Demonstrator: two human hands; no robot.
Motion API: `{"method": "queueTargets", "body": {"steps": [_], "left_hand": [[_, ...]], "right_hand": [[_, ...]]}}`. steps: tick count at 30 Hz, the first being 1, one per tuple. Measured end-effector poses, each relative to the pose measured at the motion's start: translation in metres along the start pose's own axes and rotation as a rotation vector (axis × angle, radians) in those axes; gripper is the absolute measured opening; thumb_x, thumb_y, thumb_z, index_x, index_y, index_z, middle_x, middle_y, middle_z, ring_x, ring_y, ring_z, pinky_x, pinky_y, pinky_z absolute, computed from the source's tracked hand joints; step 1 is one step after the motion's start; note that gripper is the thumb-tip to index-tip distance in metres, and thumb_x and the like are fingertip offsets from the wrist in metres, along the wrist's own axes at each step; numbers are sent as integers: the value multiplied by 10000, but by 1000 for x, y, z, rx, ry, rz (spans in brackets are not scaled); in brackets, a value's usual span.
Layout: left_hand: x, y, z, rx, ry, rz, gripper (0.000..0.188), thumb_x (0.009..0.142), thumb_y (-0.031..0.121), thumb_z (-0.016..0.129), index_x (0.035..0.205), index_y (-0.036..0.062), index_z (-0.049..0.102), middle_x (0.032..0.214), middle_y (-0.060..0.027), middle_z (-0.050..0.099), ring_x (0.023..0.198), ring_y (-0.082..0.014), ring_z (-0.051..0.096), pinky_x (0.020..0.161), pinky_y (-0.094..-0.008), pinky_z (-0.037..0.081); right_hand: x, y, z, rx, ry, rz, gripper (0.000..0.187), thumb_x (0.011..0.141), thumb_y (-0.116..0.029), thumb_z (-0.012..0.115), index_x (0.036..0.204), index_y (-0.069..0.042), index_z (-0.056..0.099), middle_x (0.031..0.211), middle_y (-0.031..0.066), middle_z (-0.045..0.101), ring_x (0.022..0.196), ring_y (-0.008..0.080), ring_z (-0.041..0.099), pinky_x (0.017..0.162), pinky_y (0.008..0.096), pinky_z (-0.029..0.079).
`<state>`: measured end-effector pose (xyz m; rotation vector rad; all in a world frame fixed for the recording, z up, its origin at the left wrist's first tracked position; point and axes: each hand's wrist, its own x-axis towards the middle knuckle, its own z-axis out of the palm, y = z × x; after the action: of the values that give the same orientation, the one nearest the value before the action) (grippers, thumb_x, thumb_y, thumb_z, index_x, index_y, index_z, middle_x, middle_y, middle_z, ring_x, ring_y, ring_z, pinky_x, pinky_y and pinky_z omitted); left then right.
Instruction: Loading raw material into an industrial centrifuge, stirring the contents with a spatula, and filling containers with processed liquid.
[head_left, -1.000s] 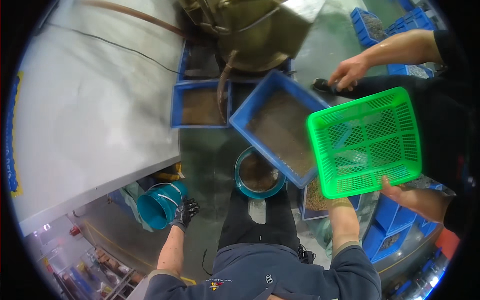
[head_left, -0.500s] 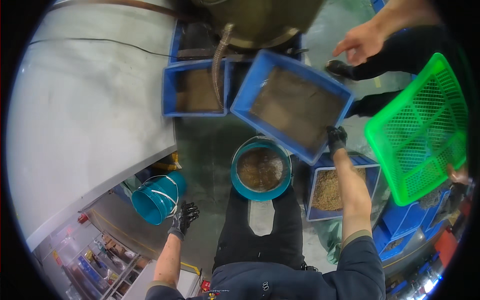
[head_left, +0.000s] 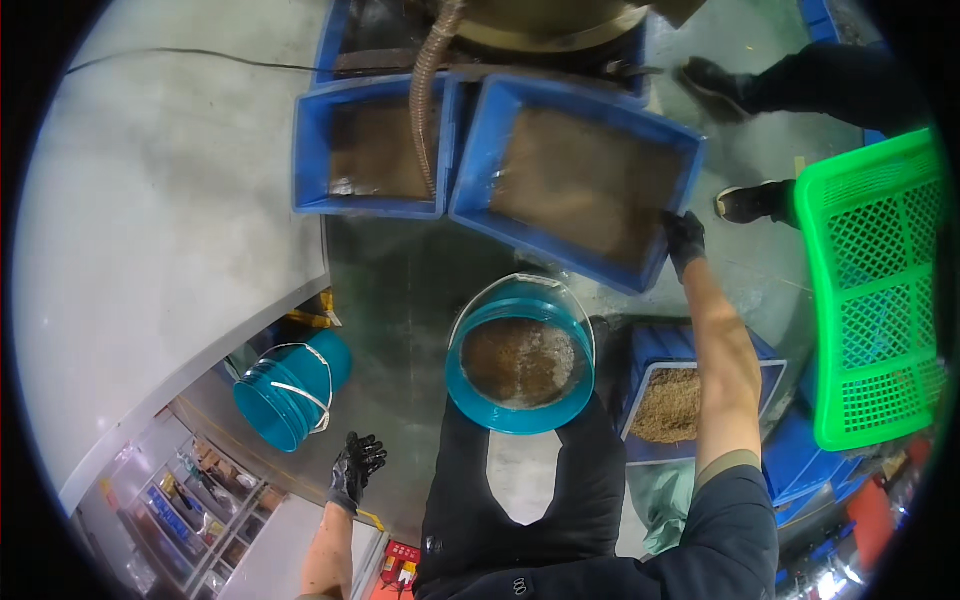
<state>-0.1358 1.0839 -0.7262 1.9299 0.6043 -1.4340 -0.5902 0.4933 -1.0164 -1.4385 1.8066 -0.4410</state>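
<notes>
My right hand [head_left: 685, 243], in a black glove, grips the right rim of a blue plastic tub [head_left: 560, 258] that holds murky brown water. The tub sits askew beside a second blue tub [head_left: 312, 150], also with brown water. My left hand [head_left: 357, 470], gloved in black, is held out at the lower left with its fingers apart and nothing in it. Near it a teal bucket [head_left: 270, 415] lies tipped on its side, its white handle loose. Between my knees stands another teal bucket [head_left: 520, 415] with foamy brown liquid.
A ribbed hose [head_left: 425, 100] hangs into the left tub from a large round vessel [head_left: 550, 22]. Right of my legs stands a blue crate [head_left: 640, 400] of tan granular material. A co-worker's shoe [head_left: 745, 203] and a green mesh basket [head_left: 830, 330] are at the right. A pale panel [head_left: 180, 230] fills the left.
The tub in my right hand has turned and shifted closer to the left tub. The green basket has moved right, and the co-worker's pointing hand has left the view.
</notes>
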Motion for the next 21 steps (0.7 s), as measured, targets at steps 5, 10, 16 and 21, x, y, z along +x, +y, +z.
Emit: {"method": "queueTargets", "body": {"steps": [5,10,16,21], "left_hand": [[-17,8,-13,9,99,-6,667,942,537,447,1255,-49,508,1131,-194,618,965,-274,633,840,-371,525],[-2,9,16,-34,-36,30,669,944,534,446,1266,-50,496,1147,-195,611,983,-274,626,857,-375,519],[-19,38,24,-1,-68,-11,660,946,542,426,1287,-20,484,1165,-192,604,965,-303,636,848,-415,526],[-42,69,-3,-94,-228,92,646,938,555,427,1252,-4,507,1156,-181,612,963,-327,636,851,-445,526]], "right_hand": [[-19,-68,54,199,-303,-3,442,877,-345,632,1124,20,600,967,120,660,864,215,602,778,337,476],[26,-39,5,302,-194,-86,343,890,-191,638,1170,-3,574,1084,100,654,971,187,608,850,312,482],[-105,-61,-10,79,-275,-116,142,907,-159,593,962,-57,674,867,48,681,742,134,619,667,309,525],[-221,-206,-41,230,-621,276,584,969,-490,405,844,-18,725,706,90,691,636,186,654,665,305,530]]}}
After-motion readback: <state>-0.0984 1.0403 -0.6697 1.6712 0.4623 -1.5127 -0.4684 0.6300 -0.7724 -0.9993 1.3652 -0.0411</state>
